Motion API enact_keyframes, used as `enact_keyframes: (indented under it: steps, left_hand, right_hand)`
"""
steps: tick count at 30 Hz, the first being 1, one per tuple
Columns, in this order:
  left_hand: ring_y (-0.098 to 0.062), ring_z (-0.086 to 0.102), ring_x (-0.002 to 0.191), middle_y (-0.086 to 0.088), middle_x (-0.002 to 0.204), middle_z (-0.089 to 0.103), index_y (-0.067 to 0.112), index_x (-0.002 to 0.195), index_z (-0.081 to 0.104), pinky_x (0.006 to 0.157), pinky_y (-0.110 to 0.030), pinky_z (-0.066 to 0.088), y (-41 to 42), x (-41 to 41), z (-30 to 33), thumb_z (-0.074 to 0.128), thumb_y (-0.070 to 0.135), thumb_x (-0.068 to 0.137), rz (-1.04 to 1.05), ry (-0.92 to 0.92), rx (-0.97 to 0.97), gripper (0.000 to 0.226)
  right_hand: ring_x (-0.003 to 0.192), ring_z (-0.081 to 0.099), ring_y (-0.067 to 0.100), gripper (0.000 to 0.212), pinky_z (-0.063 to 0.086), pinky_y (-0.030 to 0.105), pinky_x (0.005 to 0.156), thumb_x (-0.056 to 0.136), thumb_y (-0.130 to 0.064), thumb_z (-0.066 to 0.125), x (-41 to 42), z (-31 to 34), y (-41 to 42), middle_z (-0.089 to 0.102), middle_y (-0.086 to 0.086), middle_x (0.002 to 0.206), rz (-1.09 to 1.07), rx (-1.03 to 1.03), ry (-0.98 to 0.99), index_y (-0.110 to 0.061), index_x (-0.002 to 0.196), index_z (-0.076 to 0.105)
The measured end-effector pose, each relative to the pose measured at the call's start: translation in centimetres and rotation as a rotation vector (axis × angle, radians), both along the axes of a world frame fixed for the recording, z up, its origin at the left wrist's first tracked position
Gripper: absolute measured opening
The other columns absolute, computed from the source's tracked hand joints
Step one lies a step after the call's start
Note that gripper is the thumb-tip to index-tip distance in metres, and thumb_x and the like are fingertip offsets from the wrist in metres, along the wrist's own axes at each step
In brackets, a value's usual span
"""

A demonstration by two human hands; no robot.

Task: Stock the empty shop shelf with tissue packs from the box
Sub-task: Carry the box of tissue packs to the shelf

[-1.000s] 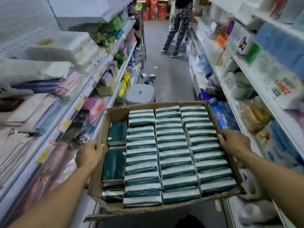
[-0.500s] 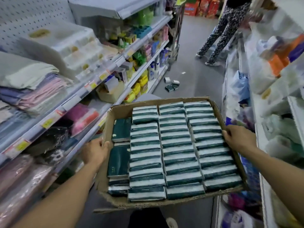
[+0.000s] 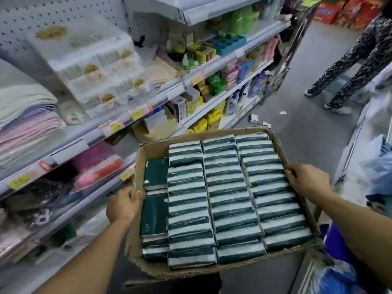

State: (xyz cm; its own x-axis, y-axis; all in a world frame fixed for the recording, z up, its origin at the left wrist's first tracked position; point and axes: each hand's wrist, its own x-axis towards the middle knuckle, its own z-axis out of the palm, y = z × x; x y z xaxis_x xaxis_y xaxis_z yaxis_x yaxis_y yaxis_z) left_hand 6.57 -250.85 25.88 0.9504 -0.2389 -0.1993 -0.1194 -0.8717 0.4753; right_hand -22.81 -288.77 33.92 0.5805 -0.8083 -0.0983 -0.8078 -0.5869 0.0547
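Between left hand [image 3: 122, 205] and right hand [image 3: 307, 179], gripped box [image 3: 212, 270] of tissue packs [image 3: 229, 198].

I carry one cardboard box [image 3: 135, 247] with my two hands, left hand [image 3: 122, 206] on one side wall and right hand [image 3: 307, 180] on the other. In the box the tissue packs [image 3: 231, 200] stand on edge in three long rows, roughly a dozen to each row, though I cannot count them exactly. Beside those rows two more packs [image 3: 156, 174] lie flat, with a couple more at the near end. One other person [image 3: 356, 64] stands in the aisle
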Motion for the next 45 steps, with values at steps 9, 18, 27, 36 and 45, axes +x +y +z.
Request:
enact_keyframes:
  steps: [9, 18, 27, 36, 45]
  left_hand:
    - [-0.032, 0.057, 0.064, -0.008, 0.064, 0.058, 0.018, 0.065, 0.052, 0.056, -0.031, 0.039, -8.1, 2.6, -1.3, 0.060, 0.038, 0.094, 0.230, 0.065, 0.051, 0.036]
    - [-0.025, 0.045, 0.059, -0.003, 0.061, 0.050, 0.022, 0.063, 0.045, 0.048, -0.029, 0.027, -16.1, 0.5, -3.2, 0.055, 0.037, 0.097, 0.511, 0.005, 0.090, 0.039]
    - [-0.023, 0.043, 0.062, -0.011, 0.069, 0.057, 0.011, 0.083, 0.064, 0.048, -0.026, 0.025, -21.4, -1.6, -5.8, 0.052, 0.039, 0.098, 0.714, 0.034, 0.206, 0.034]
    - [-0.023, 0.045, 0.059, -0.006, 0.063, 0.055, 0.012, 0.076, 0.060, 0.050, -0.027, 0.030, -22.6, 0.5, -7.8, 0.056, 0.035, 0.097, 0.776, -0.019, 0.140, 0.032]
    - [-0.036, 0.060, 0.071, -0.017, 0.075, 0.065, 0.016, 0.076, 0.059, 0.056, -0.031, 0.039, -22.6, 1.9, -9.5, 0.054, 0.039, 0.098, 0.777, 0.014, 0.125, 0.032]
  right_hand:
    - [0.068, 0.054, 0.024, 0.024, 0.040, 0.029, 0.056, 0.099, -0.039, 0.044, 12.4, -1.5, -14.0, 0.058, 0.001, 0.077, 0.244, 0.019, 0.078, -0.021, 0.090, 0.058]
    - [0.078, 0.064, 0.027, 0.027, 0.040, 0.029, 0.053, 0.099, -0.041, 0.041, 23.6, -7.6, -25.5, 0.063, 0.004, 0.081, 0.546, 0.061, 0.154, -0.021, 0.087, 0.054]
    - [0.076, 0.065, 0.027, 0.030, 0.040, 0.029, 0.052, 0.099, -0.045, 0.037, 30.5, -12.8, -31.5, 0.066, 0.004, 0.080, 0.749, 0.058, 0.142, -0.021, 0.090, 0.052]
    - [0.076, 0.064, 0.033, 0.027, 0.044, 0.033, 0.056, 0.099, -0.039, 0.042, 34.4, -15.5, -32.9, 0.067, 0.012, 0.084, 0.775, 0.153, 0.085, -0.017, 0.092, 0.054]
    - [0.082, 0.064, 0.036, 0.028, 0.041, 0.034, 0.060, 0.100, -0.039, 0.041, 36.4, -16.7, -32.7, 0.068, 0.016, 0.090, 0.758, 0.145, 0.109, -0.015, 0.096, 0.055]
